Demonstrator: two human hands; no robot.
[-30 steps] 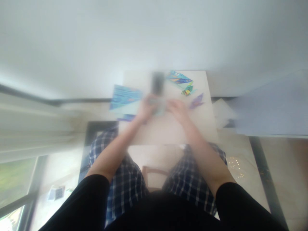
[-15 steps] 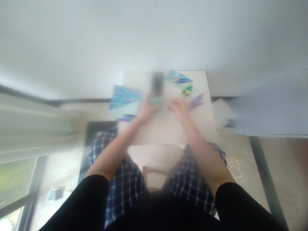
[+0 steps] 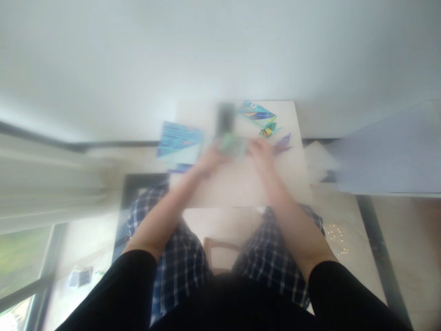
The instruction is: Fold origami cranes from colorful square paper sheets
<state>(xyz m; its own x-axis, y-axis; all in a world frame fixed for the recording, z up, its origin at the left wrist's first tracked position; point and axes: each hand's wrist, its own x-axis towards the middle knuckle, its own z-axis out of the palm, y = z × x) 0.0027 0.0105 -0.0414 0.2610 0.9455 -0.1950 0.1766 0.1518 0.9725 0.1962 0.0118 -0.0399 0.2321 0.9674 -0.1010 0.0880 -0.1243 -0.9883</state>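
Note:
A light green piece of paper (image 3: pixel 232 144) lies between my two hands over the middle of the white table; the blur hides its exact shape and folds. My left hand (image 3: pixel 214 157) is closed on its left side. At its right edge, my right hand (image 3: pixel 261 151) has its fingers drawn together in a pinch, though the fingertips are smeared. Just beyond the paper is a dark, blurred rectangular object (image 3: pixel 226 117). To the right of my right hand lies a purple folded paper piece (image 3: pixel 283 143).
Blue printed sheets (image 3: pixel 179 140) overhang the left edge of the table (image 3: pixel 237 191). At the back right lie a blue patterned packet (image 3: pixel 257 111) and a small yellow-green folded piece (image 3: pixel 268 130). A wall (image 3: pixel 220 50) rises directly behind the table.
The green paper has shifted slightly up, away from me. My left hand has moved a little nearer, and my right hand has moved slightly right.

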